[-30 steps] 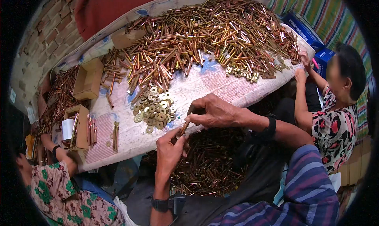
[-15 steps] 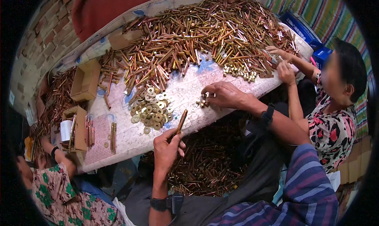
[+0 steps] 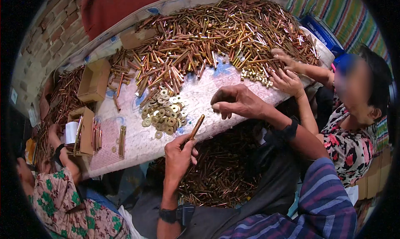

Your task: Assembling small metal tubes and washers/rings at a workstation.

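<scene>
Upright in my left hand (image 3: 180,155), a brass-coloured anchor bolt (image 3: 198,125) leans to the right, its lower end hidden by the closed fingers. My right hand (image 3: 238,102) hovers at the table's near edge with thumb and fingers curled together. A small shiny bit shows at its fingertips, too little to name. Between and beyond my hands lies a heap of flat washers (image 3: 171,117). Farther right, small brass nuts (image 3: 253,77) sit in a cluster beside a co-worker's hand.
A large mound of anchor bolts (image 3: 208,34) covers the table's far side. Two cardboard boxes (image 3: 95,81) stand at left, near several lined-up bolts (image 3: 122,141). More bolts (image 3: 221,176) lie below the table edge. Co-workers sit on both sides, one with hands (image 3: 288,81) at the mound.
My right hand has moved slightly right, and the small nuts that showed under its fingers are out of sight. My left hand still holds the bolt. The right co-worker's hands have shifted left.
</scene>
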Demonstrator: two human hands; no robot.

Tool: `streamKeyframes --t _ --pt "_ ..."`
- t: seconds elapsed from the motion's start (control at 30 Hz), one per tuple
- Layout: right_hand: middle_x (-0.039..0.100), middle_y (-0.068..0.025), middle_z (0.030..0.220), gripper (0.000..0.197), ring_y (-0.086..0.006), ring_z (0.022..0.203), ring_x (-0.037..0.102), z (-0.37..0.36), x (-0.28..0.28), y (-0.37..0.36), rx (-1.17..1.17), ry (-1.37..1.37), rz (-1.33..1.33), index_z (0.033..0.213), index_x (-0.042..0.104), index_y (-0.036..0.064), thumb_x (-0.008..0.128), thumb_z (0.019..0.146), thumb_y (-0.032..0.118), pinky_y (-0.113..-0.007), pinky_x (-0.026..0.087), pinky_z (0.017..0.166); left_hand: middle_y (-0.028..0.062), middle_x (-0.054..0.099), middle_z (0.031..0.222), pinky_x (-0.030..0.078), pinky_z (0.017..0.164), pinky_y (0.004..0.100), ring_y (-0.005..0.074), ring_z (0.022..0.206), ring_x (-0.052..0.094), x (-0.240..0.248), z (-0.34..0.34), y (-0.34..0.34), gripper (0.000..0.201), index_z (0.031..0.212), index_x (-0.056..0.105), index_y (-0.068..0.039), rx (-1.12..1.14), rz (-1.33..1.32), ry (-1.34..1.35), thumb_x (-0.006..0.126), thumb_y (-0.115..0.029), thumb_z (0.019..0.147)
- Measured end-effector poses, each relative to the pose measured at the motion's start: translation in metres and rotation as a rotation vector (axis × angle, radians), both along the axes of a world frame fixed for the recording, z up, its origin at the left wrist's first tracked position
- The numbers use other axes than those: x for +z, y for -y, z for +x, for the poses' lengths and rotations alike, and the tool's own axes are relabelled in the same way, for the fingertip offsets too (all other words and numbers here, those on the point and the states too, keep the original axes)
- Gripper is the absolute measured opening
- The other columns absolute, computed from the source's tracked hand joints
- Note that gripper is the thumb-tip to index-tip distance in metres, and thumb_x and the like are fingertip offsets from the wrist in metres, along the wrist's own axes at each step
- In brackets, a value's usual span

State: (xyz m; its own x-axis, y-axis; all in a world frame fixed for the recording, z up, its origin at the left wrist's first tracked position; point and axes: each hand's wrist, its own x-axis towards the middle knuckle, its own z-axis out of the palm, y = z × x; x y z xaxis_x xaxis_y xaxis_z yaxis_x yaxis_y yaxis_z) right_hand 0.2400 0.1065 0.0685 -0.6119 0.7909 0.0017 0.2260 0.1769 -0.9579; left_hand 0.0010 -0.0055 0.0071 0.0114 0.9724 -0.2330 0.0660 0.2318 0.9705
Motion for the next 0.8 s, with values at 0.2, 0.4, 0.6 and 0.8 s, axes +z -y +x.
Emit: streamKeyframes --t 0.2,0.4,0.6,0.8 --pt "0.071 -0.0074 0.085 0.022 -0.0116 0.072 0.07 -0.011 -0.003 0.011 0.107 0.054 0.191 0.109 0.066 -0.0014 0.067 0.094 0.014 -0.028 0.057 0.065 0.0062 0.063 0.068 0.047 0.042 0.0241 0.0098 0.049 0.056 0.006 0.001 0.004 0.023 0.109 0.069 0.007 0.014 -0.012 -0.053 0.06 -0.007 0.094" --pt "0.071 -0.0098 0.09 0.02 -0.0159 0.077 0.072 -0.016 -0.01 0.01 0.14 0.061 0.413 0.11 0.068 0.0014 0.068 0.092 0.01 -0.031 0.058 0.07 0.0049 0.062 0.067 0.047 0.043 0.0239 0.0091 0.05 0.056 0.0 -0.005 0.007 0.025 0.113 0.069 0.006 0.006 0.046 -0.099 0.059 -0.007 0.094" --pt "0.069 -0.012 0.091 0.019 -0.0214 0.079 0.072 -0.016 -0.014 0.008 0.174 0.064 0.573 0.108 0.068 0.0021 0.068 0.089 0.006 -0.034 0.057 0.072 0.0038 0.062 0.07 0.049 0.043 0.0238 0.0084 0.053 0.057 0.006 -0.006 0.009 0.024 0.112 0.07 0.005 -0.008 0.066 -0.175 0.058 -0.004 0.094" --pt "0.067 -0.0124 0.092 0.019 -0.0251 0.081 0.07 -0.018 -0.014 0.009 0.188 0.089 0.568 0.107 0.067 0.0027 0.068 0.089 0.004 -0.037 0.056 0.074 0.0051 0.06 0.066 0.047 0.044 0.0257 0.0092 0.051 0.057 0.006 -0.011 0.008 0.021 0.107 0.071 0.004 0.012 0.132 -0.206 0.058 -0.003 0.093"
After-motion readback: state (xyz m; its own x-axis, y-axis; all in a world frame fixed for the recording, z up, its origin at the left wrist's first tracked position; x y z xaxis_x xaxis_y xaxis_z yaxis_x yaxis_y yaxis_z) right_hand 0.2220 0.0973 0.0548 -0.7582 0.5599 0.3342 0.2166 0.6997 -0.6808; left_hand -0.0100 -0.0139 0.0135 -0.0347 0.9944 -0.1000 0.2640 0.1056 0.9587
